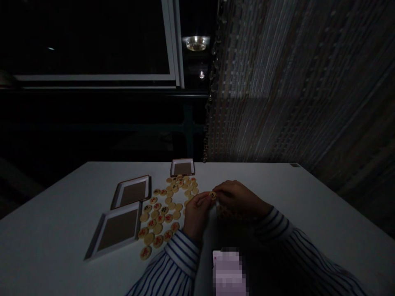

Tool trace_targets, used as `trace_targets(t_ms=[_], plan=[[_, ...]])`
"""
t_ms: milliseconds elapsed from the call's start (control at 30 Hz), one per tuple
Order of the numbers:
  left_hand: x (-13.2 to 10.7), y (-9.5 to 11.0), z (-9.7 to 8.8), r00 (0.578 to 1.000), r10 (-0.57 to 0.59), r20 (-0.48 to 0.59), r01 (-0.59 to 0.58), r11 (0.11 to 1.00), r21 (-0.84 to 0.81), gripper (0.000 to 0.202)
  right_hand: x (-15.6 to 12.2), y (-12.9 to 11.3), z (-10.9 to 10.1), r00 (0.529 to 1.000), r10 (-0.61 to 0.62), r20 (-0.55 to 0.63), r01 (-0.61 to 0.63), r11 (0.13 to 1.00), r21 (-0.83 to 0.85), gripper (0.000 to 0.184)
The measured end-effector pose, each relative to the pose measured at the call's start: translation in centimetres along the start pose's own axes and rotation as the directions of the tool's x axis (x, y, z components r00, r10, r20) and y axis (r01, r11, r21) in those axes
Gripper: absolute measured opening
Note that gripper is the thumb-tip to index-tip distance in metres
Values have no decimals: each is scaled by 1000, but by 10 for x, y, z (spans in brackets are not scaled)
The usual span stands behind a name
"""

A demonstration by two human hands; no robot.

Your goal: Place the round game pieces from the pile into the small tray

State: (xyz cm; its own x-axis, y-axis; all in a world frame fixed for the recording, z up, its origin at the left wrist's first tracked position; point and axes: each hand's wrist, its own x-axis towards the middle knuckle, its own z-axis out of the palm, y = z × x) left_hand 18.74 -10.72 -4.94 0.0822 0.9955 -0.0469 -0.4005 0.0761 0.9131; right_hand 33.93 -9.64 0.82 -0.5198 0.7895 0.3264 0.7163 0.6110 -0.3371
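Note:
Between my two hands, a round wooden Chinese chess piece (pixel 212 195) with a dark character is held up above the white table (pixel 265 263). My left hand (pixel 196 214) pinches it from the left, fingers closed. From the right, the fingertips of my right hand (pixel 239 198) are closed at the piece's other edge. Many loose chess pieces (pixel 158 241) lie to the left, some with red or dark characters up, others blank side up. More pieces (pixel 228 213) sit in the shadow under my right hand, partly hidden.
Left of the pieces lie two shallow trays, a white-rimmed one (pixel 119 230) and a brown-edged one (pixel 131 192). A smaller tray (pixel 182 167) stands at the far edge. A pixelated pale phone-like object (pixel 228 271) is near the front. A bead curtain (pixel 262 90) hangs behind.

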Motion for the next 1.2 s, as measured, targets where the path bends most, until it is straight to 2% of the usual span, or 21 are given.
trace_targets(t_ms=[200,400,633,933,1067,1200], plan=[[1,-4,-1,1000,12,0,-12,1000,16,30,6,-1,-4,998,54,27,-57,992,116,20],[-2,3,2,1000,16,25,-17,997,71,29,3,0,-8,994,100,41,-106,977,187,19],[-8,7,6,1000,25,13,-26,995,93,29,1,-1,-10,995,16,100,-18,1000,18,23],[-9,10,9,999,36,13,-38,990,138,28,0,4,-3,993,-82,82,93,986,-140,24],[-8,7,7,995,93,25,-97,962,254,23,-1,3,-7,994,-66,87,77,988,-131,24],[-8,-2,2,982,181,48,-182,862,473,22,-3,4,-14,997,-20,74,31,988,-153,23]])
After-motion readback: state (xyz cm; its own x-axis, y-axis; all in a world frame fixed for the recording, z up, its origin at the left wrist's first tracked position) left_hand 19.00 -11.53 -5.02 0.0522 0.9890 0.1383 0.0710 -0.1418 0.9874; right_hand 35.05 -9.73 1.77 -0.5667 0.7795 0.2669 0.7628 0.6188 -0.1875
